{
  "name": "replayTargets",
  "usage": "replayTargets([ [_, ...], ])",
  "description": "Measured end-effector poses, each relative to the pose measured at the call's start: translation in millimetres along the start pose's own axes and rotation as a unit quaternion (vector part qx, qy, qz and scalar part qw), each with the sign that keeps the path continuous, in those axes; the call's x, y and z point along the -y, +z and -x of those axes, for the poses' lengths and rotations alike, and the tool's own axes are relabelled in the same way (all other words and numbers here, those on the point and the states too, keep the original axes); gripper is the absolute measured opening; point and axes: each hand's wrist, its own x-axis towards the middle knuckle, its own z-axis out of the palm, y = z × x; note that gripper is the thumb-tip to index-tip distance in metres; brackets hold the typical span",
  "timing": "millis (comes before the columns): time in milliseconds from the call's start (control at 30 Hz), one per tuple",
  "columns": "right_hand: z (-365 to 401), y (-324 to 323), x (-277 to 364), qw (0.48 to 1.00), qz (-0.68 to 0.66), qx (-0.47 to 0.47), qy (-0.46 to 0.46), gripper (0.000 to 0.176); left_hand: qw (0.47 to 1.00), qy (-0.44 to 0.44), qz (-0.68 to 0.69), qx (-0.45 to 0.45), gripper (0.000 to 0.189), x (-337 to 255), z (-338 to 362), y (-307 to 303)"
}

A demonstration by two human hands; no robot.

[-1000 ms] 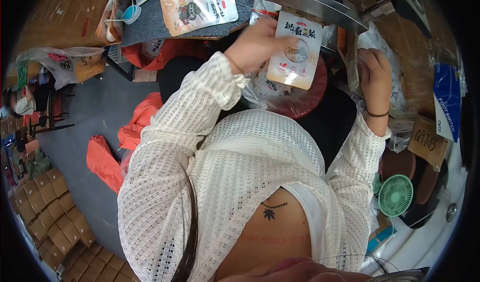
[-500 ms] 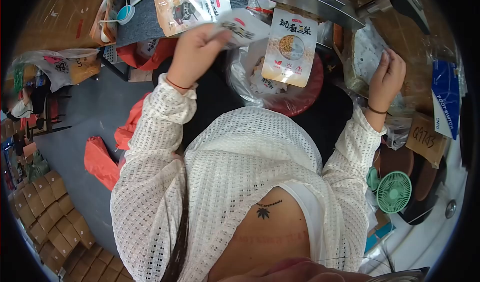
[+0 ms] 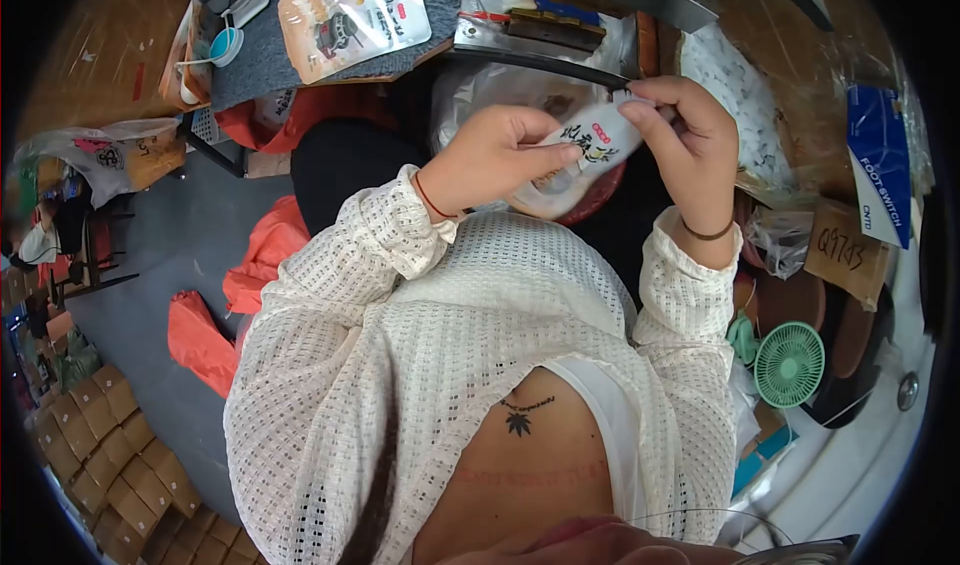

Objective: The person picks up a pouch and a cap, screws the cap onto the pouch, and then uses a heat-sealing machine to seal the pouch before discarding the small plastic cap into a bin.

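Note:
A white printed pouch [image 3: 598,143] is held tilted in front of me, between my two hands. My left hand [image 3: 505,155] is closed on its lower left side, thumb on the printed face. At the pouch's upper right end, the thumb and fingers of my right hand [image 3: 690,130] are pinched together on its edge. Whether a small packet is also between those fingertips is hidden. Below the pouch stands a red bucket [image 3: 598,201] with a clear plastic liner [image 3: 455,105], mostly covered by my hands. Behind it is a metal-edged machine [image 3: 540,47].
A stack of printed pouches [image 3: 355,20] lies on the grey tabletop [image 3: 245,70] at the upper left. Small white packets [image 3: 730,85] fill a tray at the right. A blue box [image 3: 880,165], a cardboard box [image 3: 850,255] and a green fan [image 3: 788,365] are farther right.
My left hand has brought its pouch right, over the bucket. My right hand has moved left from the white packets to the pouch. The pouch that hung at the machine no longer shows there.

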Motion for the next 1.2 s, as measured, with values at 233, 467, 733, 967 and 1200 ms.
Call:
replayTargets([
  [233,2,-16,-20,0.996,-0.062,0.041,0.051,0.018,0.99,-0.065,0.09,0.086,0.031,11,-3,11],
  [467,18,-12,-20,0.902,-0.376,-0.065,0.202,0.022,0.994,0.004,0.108,-0.011,0.033,5,-37,-31],
  [733,36,-5,-24,0.991,-0.07,0.039,0.106,0.019,0.952,0.158,-0.14,-0.221,0.049,-1,-54,-53],
  [967,42,-10,-23,0.992,-0.046,-0.074,0.091,0.018,0.56,0.232,-0.714,-0.349,0.05,25,17,-127],
  [1200,7,38,8,0.982,0.11,0.067,-0.138,0.008,0.916,0.18,-0.261,-0.246,0.014,9,26,-74],
])
